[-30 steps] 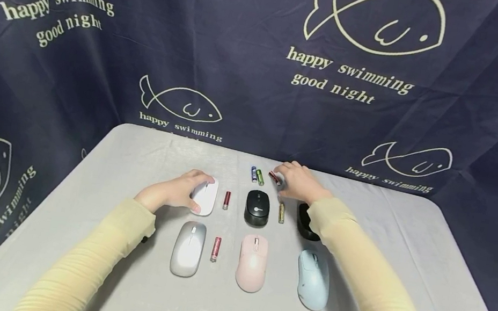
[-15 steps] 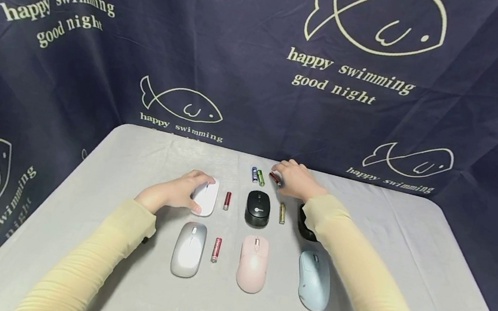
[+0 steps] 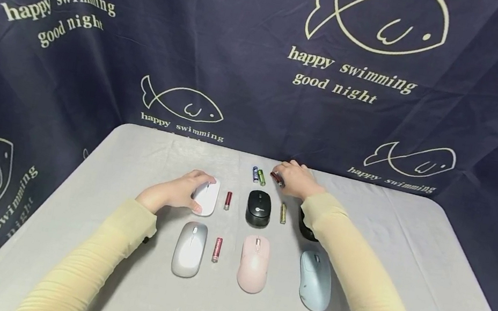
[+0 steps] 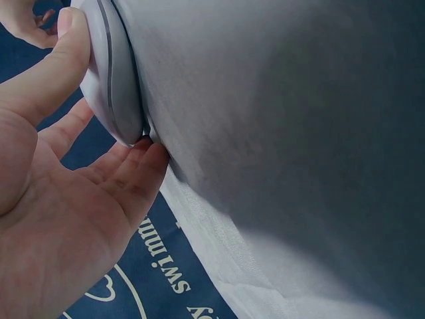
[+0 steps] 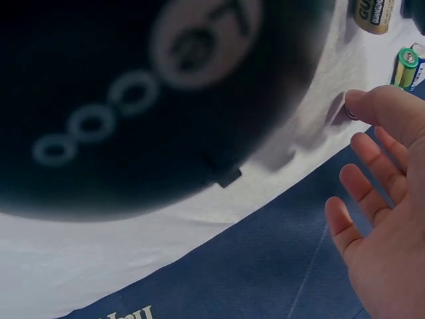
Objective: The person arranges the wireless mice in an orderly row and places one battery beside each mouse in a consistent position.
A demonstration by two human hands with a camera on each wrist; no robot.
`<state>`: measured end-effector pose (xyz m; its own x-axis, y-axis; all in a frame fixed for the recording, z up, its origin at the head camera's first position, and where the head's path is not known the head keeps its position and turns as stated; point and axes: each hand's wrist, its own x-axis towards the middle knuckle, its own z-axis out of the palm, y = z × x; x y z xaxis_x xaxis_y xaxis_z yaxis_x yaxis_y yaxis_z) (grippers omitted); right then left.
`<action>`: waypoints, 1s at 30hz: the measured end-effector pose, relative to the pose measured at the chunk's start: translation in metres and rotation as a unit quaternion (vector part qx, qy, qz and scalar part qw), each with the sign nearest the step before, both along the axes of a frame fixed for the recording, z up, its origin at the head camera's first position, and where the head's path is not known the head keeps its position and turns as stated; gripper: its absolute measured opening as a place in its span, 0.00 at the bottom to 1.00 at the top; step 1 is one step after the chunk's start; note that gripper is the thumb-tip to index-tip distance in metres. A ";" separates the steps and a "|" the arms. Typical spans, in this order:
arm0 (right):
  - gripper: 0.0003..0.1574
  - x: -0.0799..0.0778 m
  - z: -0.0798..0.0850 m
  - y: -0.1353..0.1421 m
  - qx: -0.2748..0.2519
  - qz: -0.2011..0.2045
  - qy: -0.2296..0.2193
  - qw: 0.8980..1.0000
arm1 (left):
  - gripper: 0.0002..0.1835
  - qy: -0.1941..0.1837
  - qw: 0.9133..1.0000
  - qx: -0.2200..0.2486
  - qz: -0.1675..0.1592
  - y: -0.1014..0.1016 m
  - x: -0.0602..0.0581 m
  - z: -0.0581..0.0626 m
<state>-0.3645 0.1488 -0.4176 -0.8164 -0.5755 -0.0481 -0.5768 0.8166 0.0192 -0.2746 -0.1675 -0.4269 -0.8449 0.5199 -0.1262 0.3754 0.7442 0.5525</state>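
My left hand grips a white computer mouse at the table's left; in the left wrist view the thumb lies on one side of the mouse and fingers on the other. At the back of the table my right hand pinches a dark red battery. The right wrist view shows only the battery's end by the thumb. A blue battery and a green battery lie just left of it. Nearer stands a black mouse, with a gold battery on its right.
Two red batteries, one farther back and one nearer, lie left of centre. A silver mouse, pink mouse and light blue mouse form the front row. Another black mouse is partly under the right sleeve.
The right thumb has drawn in toward the fingers and closed on the dark red battery; the right forearm has shifted slightly left. The left hand stays on the white mouse.
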 end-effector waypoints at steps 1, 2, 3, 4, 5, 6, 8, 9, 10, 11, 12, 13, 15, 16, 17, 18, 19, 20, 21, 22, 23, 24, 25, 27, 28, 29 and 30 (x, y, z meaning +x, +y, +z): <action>0.30 -0.001 -0.001 0.000 0.002 -0.003 -0.004 1.000 | 0.43 0.000 1.000 0.000 0.000 0.000 0.000 0.000; 0.30 -0.001 -0.001 0.000 0.003 -0.005 -0.007 1.000 | 0.43 0.001 1.000 0.000 -0.001 0.000 0.000 0.000; 0.31 -0.001 -0.001 0.000 0.003 -0.006 -0.010 1.000 | 0.43 0.002 1.000 -0.001 -0.003 0.000 0.000 0.000; 0.31 -0.002 -0.001 0.000 0.004 -0.006 -0.013 1.000 | 0.43 0.000 1.000 0.000 -0.002 0.000 0.000 0.000; 0.32 -0.002 -0.002 -0.001 0.004 -0.008 -0.015 1.000 | 0.43 0.001 1.000 0.000 -0.002 0.000 -0.001 0.000; 0.32 -0.002 -0.002 -0.001 0.004 -0.007 -0.016 1.000 | 0.43 0.000 1.000 -0.001 -0.002 -0.001 -0.001 0.000; 0.32 -0.003 -0.002 -0.002 0.004 -0.006 -0.017 1.000 | 0.43 0.001 1.000 0.000 -0.002 -0.001 -0.002 -0.001; 0.33 -0.003 -0.002 -0.002 0.004 -0.007 -0.017 1.000 | 0.43 0.000 1.000 0.000 -0.001 -0.001 -0.002 -0.001; 0.33 -0.004 -0.002 -0.003 0.004 -0.006 -0.017 1.000 | 0.43 -0.001 1.000 0.000 0.000 -0.001 -0.003 -0.001; 0.34 -0.004 -0.002 -0.003 0.003 -0.004 -0.016 1.000 | 0.43 0.000 1.000 -0.001 -0.001 -0.001 -0.003 -0.002; 0.34 -0.005 -0.002 -0.004 0.003 -0.003 -0.015 1.000 | 0.43 -0.001 1.000 -0.001 -0.001 -0.001 -0.004 -0.002; 0.34 -0.005 -0.003 -0.004 0.002 0.000 -0.014 1.000 | 0.43 -0.001 1.000 -0.001 -0.001 -0.002 -0.004 -0.003; 0.35 -0.005 -0.004 -0.005 0.002 0.005 -0.013 1.000 | 0.43 -0.001 1.000 -0.002 0.000 -0.002 -0.005 -0.004; 0.35 -0.006 -0.004 -0.006 0.002 0.008 -0.013 1.000 | 0.43 -0.001 1.000 -0.003 0.000 -0.002 -0.005 -0.004; 0.34 -0.006 -0.004 -0.006 0.002 0.009 -0.013 1.000 | 0.43 -0.002 1.000 -0.003 0.001 -0.002 -0.005 -0.004; 0.33 -0.006 -0.004 -0.006 0.003 0.010 -0.013 1.000 | 0.43 -0.003 1.000 -0.003 0.001 -0.002 -0.005 -0.004; 0.33 -0.006 -0.004 -0.007 0.004 0.011 -0.013 1.000 | 0.43 -0.003 1.000 -0.003 0.001 -0.002 -0.005 -0.004; 0.32 -0.006 -0.004 -0.008 0.006 0.010 -0.013 1.000 | 0.43 -0.002 1.000 -0.004 0.001 -0.002 -0.006 -0.004; 0.31 -0.006 -0.004 -0.008 0.007 0.009 -0.013 1.000 | 0.44 -0.003 1.000 -0.005 0.002 -0.001 -0.006 -0.004; 0.30 -0.006 -0.003 -0.009 0.009 0.009 -0.012 1.000 | 0.44 -0.002 1.000 -0.006 0.002 -0.001 -0.006 -0.004; 0.29 -0.006 -0.003 -0.009 0.009 0.009 -0.012 1.000 | 0.44 -0.003 1.000 -0.007 0.002 -0.001 -0.006 -0.004; 0.29 -0.006 -0.003 -0.009 0.010 0.009 -0.012 1.000 | 0.44 -0.003 1.000 -0.007 0.002 -0.001 -0.006 -0.004; 0.28 -0.006 -0.003 -0.010 0.010 0.008 -0.012 1.000 | 0.44 -0.003 1.000 -0.009 0.002 -0.001 -0.006 -0.004; 0.26 -0.006 -0.003 -0.010 0.008 0.010 -0.010 1.000 | 0.44 -0.003 1.000 -0.009 0.002 -0.002 -0.005 -0.004; 0.26 -0.006 -0.002 -0.011 0.006 0.011 -0.007 1.000 | 0.44 -0.003 1.000 -0.009 0.002 -0.002 -0.005 -0.004; 0.25 -0.005 -0.002 -0.011 0.006 0.012 -0.004 1.000 | 0.44 -0.004 1.000 -0.009 0.003 -0.002 -0.005 -0.003; 0.23 -0.005 -0.002 -0.011 0.004 0.014 -0.001 1.000 | 0.44 -0.004 1.000 -0.010 0.003 -0.002 -0.005 -0.003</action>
